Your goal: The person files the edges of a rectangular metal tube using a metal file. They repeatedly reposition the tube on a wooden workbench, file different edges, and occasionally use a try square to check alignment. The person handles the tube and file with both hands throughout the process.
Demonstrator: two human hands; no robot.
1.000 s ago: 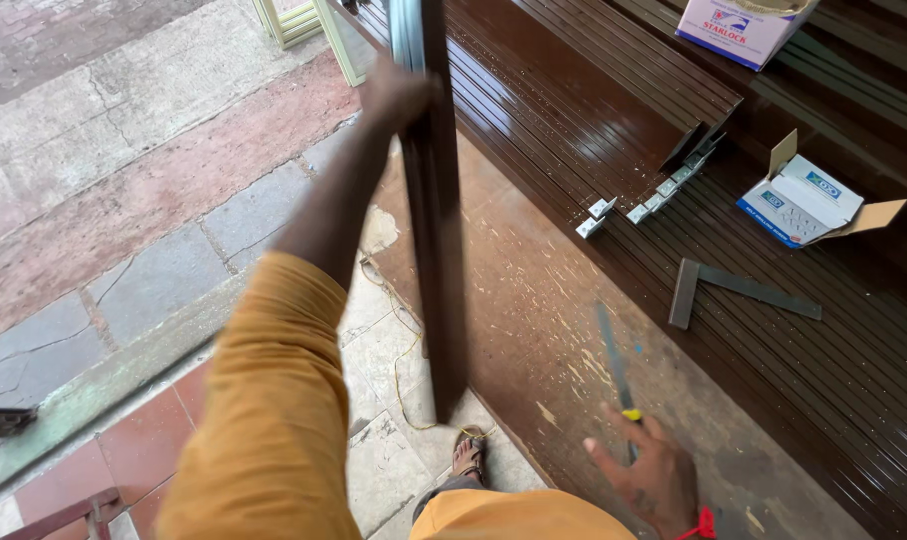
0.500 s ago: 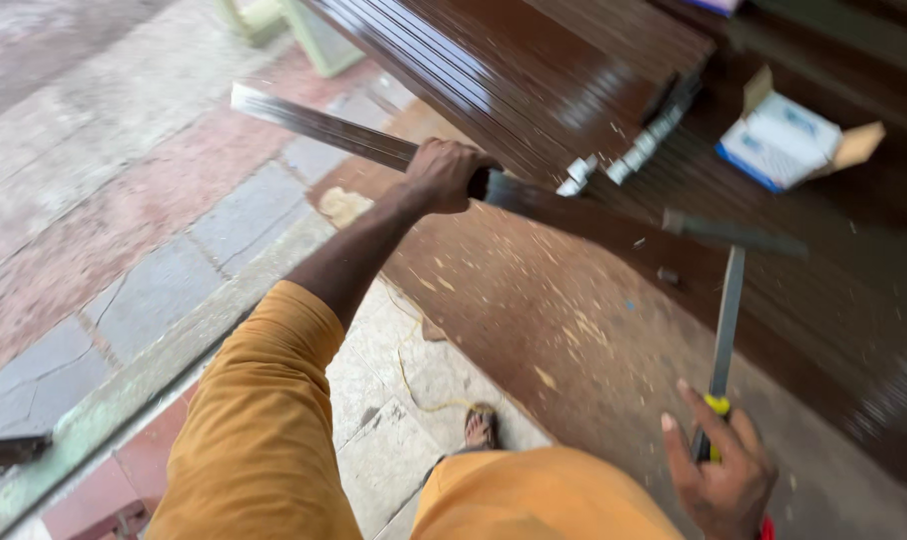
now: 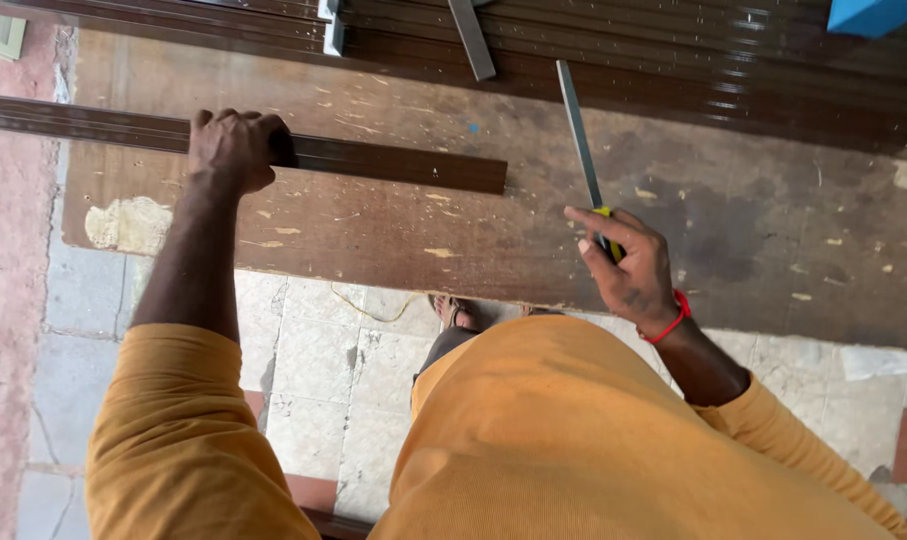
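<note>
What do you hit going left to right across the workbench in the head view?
Left hand gripping the long brown profile strip → grey flat bar → metal file held in the right hand → blue box at the far right.

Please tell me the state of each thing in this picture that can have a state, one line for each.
left hand: closed around the brown profile strip
brown profile strip: lying flat on the board, gripped
right hand: closed on the file handle
metal file: held, blade pointing away over the board
worn brown board: flat, scattered with chips
</note>
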